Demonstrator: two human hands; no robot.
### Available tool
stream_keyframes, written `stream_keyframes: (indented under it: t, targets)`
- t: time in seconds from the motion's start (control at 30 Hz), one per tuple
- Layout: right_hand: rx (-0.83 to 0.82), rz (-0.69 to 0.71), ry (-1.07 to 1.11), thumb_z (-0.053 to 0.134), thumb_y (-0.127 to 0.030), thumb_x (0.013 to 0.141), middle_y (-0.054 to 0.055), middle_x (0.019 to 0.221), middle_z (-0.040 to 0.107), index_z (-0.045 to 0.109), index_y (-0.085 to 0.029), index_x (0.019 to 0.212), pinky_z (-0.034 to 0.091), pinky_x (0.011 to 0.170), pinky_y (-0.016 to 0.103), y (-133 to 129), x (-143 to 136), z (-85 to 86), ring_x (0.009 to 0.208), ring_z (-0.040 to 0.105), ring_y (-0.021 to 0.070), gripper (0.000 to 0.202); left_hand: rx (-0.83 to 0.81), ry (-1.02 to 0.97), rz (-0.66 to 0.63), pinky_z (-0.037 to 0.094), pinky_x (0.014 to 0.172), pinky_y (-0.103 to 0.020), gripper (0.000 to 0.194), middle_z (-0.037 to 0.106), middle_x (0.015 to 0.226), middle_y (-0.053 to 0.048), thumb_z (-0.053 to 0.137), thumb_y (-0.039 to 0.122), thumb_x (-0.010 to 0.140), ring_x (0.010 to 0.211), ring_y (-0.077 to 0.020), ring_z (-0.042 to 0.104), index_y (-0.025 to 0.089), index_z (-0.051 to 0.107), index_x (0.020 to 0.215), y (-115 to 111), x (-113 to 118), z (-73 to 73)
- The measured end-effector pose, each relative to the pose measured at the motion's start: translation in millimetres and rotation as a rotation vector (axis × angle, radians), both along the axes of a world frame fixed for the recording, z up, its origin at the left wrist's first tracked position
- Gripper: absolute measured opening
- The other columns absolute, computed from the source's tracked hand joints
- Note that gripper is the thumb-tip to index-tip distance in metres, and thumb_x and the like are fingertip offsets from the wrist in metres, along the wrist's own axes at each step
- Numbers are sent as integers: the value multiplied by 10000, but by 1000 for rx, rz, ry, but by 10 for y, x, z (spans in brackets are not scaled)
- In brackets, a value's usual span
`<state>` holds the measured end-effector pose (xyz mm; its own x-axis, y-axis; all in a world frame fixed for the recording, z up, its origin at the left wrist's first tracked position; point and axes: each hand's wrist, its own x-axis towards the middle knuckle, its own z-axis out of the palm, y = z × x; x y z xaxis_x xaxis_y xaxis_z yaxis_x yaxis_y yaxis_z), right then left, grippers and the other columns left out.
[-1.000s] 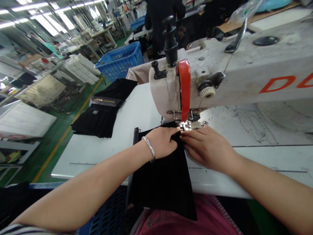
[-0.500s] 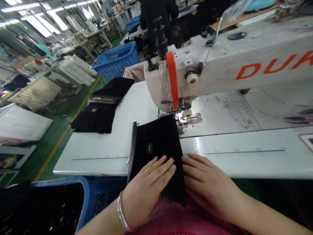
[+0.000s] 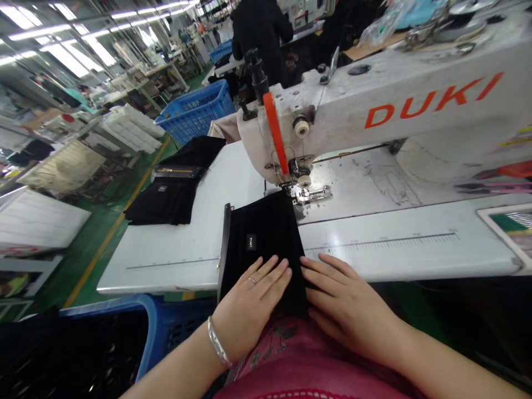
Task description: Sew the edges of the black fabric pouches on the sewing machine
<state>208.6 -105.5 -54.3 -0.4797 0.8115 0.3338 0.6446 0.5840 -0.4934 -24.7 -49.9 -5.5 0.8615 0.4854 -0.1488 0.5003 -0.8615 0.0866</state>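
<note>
A black fabric piece (image 3: pixel 268 230) with a small label and a zipper strip along its left edge lies on the sewing table (image 3: pixel 166 249). Its far corner sits at the presser foot (image 3: pixel 297 194) of the sewing machine (image 3: pixel 332 119). My left hand (image 3: pixel 251 310) rests flat on the fabric, fingers stretched out; a ring and a silver bracelet are on it. Along the fabric's right edge, my right hand (image 3: pixel 341 302) lies with its fingers extended, the tips touching the cloth. The fabric's near end reaches down to my lap.
More black pieces with a zipper (image 3: pixel 174 183) lie at the table's left. A blue basket (image 3: pixel 153 327) of dark material stands below left, another blue basket (image 3: pixel 199 111) behind. Pink-handled scissors (image 3: pixel 499 187) lie at right. A person in black (image 3: pixel 260 39) is beyond the machine.
The fabric's near end has moved a little away from me, toward the machine, with both hands still on it. The camera view has turned slightly right.
</note>
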Motion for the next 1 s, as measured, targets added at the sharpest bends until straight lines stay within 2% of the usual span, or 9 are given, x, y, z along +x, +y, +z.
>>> stream_keyframes:
  t: [0.1,0.17,0.23,0.3,0.4,0.57,0.67,0.8,1.0]
  targets:
    - [37,-40,90,542,-204,888,48,1187,646,653,-209,1039,380,1086,475,-128,3,10,1203,537,226,188,58,20,29,282,1186,-477,588,294,1547,-57,405,96,883,1446,-250,225,151,324,1463,-81,47,-91]
    - [-11,-136,174,537,-195,895,41,1036,684,664,-219,1001,501,924,405,-228,10,-14,1002,627,202,166,76,1,56,284,1179,-499,551,333,1530,-78,435,145,891,1433,-270,261,141,373,1439,-125,87,-82]
    - [-186,-266,216,531,-233,907,35,912,685,664,-228,926,536,764,351,-298,10,-63,834,642,187,135,108,-81,77,293,1169,-515,509,421,1476,-110,475,199,894,1399,-286,331,129,440,1397,-166,134,-67]
    - [-429,-338,253,532,-300,911,28,903,687,656,-244,951,538,730,339,-313,-9,-120,802,648,193,142,152,-200,84,352,1132,-492,468,522,1386,-117,520,212,886,1326,-281,430,139,504,1348,-207,177,-77]
    - [-747,-303,472,539,-354,902,26,963,696,643,-246,1067,531,782,316,-255,-70,-171,863,657,192,222,210,-368,41,492,952,-399,383,654,1189,-77,569,154,876,1090,-226,584,179,585,1258,-263,212,-137]
    - [-1051,-278,793,559,-416,874,13,766,650,672,-177,869,453,620,246,-178,-175,-111,698,585,147,264,187,-624,-4,513,764,-297,266,686,928,-27,596,92,885,845,-140,590,163,645,1136,-301,217,-195]
    - [-1116,-268,815,567,-407,853,-9,667,592,651,-165,784,377,531,226,-183,-206,-53,594,509,113,265,173,-651,8,512,776,-300,262,679,934,-28,595,86,890,862,-140,577,158,645,1137,-301,237,-210]
    - [-1111,-267,822,588,-355,814,-19,648,566,618,-167,733,361,534,222,-189,-220,-6,596,483,106,207,123,-557,-9,511,776,-318,233,681,919,-36,566,108,910,850,-152,577,142,643,1127,-307,257,-284]
    - [-1169,-290,805,634,-348,779,-31,625,527,578,-167,709,334,523,219,-215,-210,25,572,449,91,203,26,-600,72,511,822,-297,153,684,907,-26,559,159,927,878,-148,577,177,673,1028,-326,219,-341]
